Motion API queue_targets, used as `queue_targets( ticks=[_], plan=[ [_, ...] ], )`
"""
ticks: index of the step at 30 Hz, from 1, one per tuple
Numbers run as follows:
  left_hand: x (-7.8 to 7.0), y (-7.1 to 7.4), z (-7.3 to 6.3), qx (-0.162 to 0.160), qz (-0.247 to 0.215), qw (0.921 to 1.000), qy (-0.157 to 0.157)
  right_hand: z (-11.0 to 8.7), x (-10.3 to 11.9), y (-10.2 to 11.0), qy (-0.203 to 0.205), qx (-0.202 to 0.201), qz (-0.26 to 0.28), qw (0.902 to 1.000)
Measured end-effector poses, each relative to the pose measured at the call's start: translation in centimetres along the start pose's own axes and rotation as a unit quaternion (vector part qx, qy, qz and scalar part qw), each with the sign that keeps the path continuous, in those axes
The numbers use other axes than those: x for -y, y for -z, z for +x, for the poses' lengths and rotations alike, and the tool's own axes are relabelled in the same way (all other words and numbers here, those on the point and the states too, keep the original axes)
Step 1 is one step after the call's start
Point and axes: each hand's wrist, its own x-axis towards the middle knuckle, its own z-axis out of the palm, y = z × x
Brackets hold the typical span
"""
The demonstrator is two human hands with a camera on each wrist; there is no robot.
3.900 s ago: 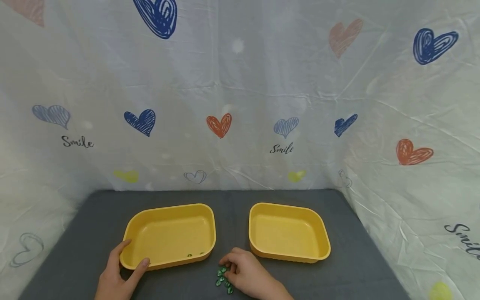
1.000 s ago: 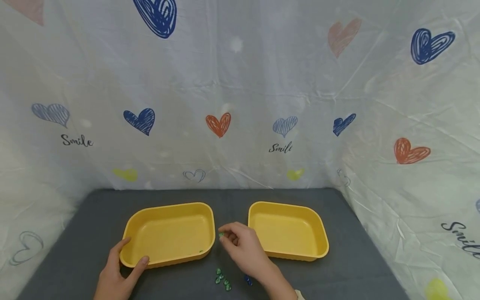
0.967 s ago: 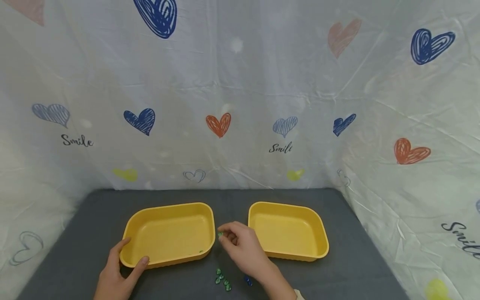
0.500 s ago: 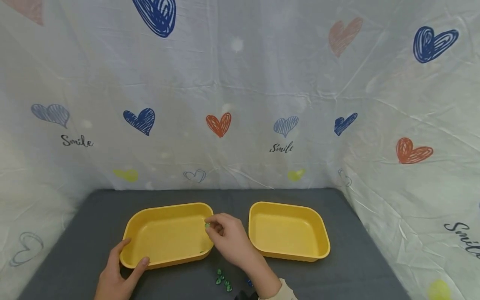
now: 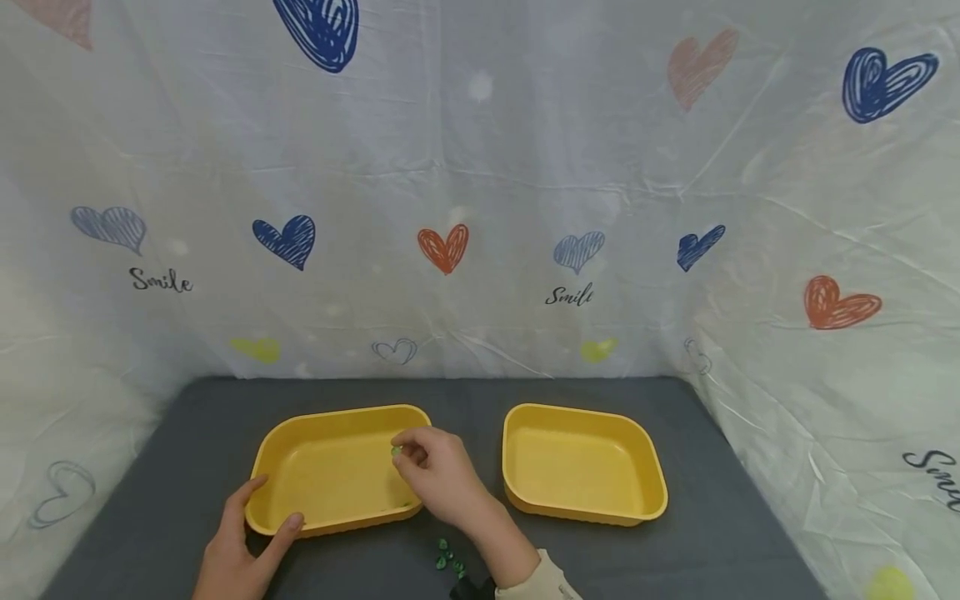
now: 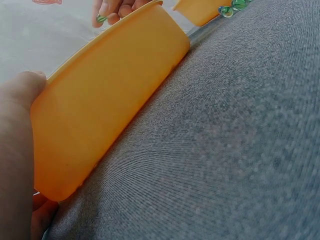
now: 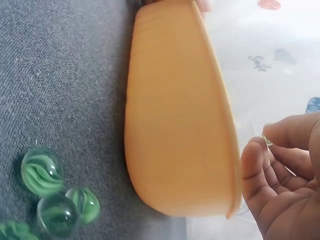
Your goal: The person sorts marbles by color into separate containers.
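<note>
My left hand [image 5: 242, 550] holds the near left corner of the left yellow tray [image 5: 330, 467], thumb on the front rim and fingers round the side. Over the right part of that tray, my right hand [image 5: 444, 477] pinches a green marble [image 5: 395, 451] between thumb and fingertips. The left wrist view shows the pinched marble [image 6: 101, 19] above the rim. Small green specks lie along the tray's near right inside edge. Several clear marbles with green swirls [image 7: 42, 171] rest on the cloth in front of the trays, partly hidden by the right wrist in the head view.
A second yellow tray [image 5: 585, 462] stands to the right with nothing visible in it. Dark grey cloth [image 5: 697, 533] covers the table. A white curtain printed with hearts [image 5: 480, 192] hangs behind and at the sides.
From the marbles on the cloth, my right hand has moved up and left over the left tray with a green marble. Its forearm now covers the blue marbles seen earlier. The left hand stays put.
</note>
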Motion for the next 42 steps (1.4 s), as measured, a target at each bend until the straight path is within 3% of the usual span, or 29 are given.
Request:
queue_targets(
  ticks=[25,33,42],
  plan=[
    [0.14,-0.22,-0.09,-0.018,0.005,0.9997,-0.015,0.55,0.14,-0.84,-0.012,0.003,-0.005,0.9999],
    [0.32,-0.33,0.05,0.01,0.0,0.9999,0.001,0.3,-0.17,-0.66,-0.017,0.014,-0.015,0.9996],
    [0.37,-0.1,0.06,-0.006,0.005,0.9998,-0.02,0.28,-0.04,-0.78,-0.015,0.008,-0.011,0.9998]
  ],
)
